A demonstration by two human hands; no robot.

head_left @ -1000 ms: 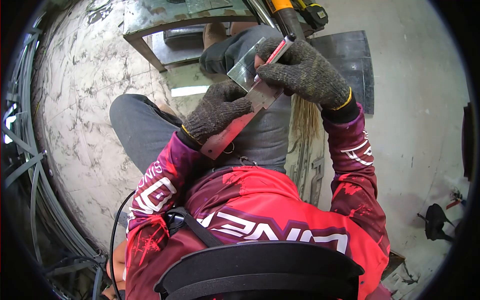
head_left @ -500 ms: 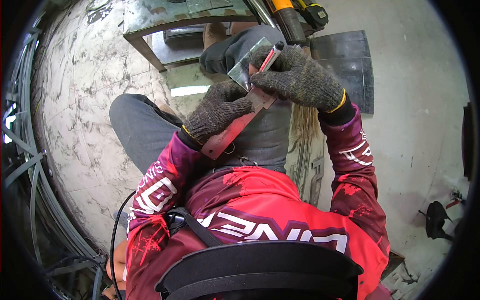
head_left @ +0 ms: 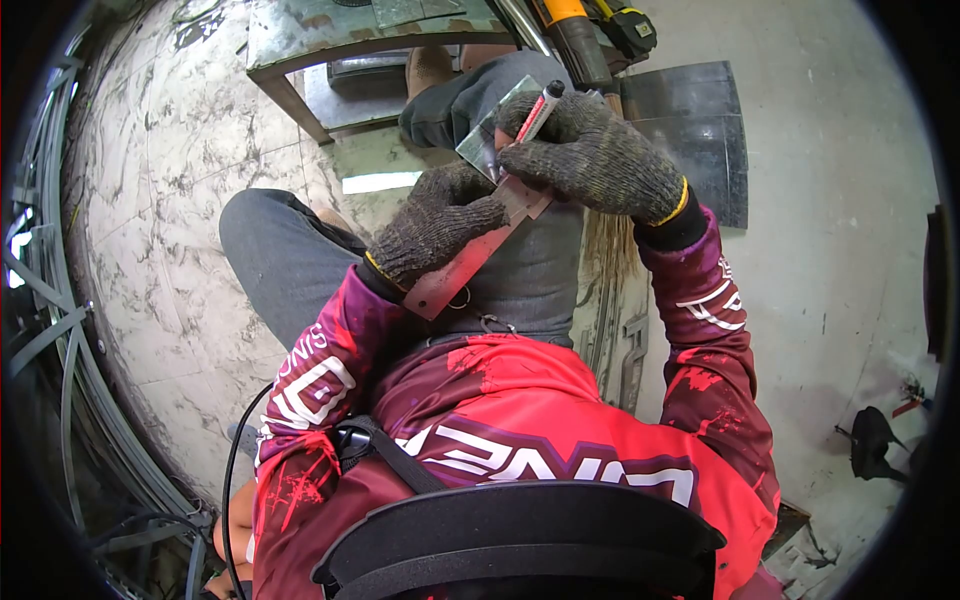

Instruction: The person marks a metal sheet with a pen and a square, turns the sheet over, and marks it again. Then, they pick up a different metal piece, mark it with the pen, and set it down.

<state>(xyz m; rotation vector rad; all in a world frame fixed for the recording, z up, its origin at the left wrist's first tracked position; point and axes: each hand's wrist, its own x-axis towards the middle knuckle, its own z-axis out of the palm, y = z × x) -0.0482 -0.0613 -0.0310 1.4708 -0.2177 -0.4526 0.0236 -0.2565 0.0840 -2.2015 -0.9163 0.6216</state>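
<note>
In a dark grey knit glove, my left hand (head_left: 440,222) is closed on a flat metal ruler-like strip (head_left: 462,276) that slants over my lap, a hole at its lower end. My right hand (head_left: 590,155), gloved the same way, grips a marker (head_left: 541,112) with a white and red barrel and a black end. The marker's tip points down at the edge where the strip meets a small shiny metal plate (head_left: 478,148). The plate lies beyond the strip, over my leg, partly covered by my right hand.
A metal table (head_left: 290,45) stands ahead. To its right lie an orange-and-grey tool (head_left: 575,40) and a tape measure (head_left: 630,32). Dark sheet pieces (head_left: 695,140) rest on the floor at right. Long metal strips (head_left: 110,420) line the left side.
My right hand and the marker have shifted very slightly to the left along the plate's edge. My left hand and the strip look unmoved.
</note>
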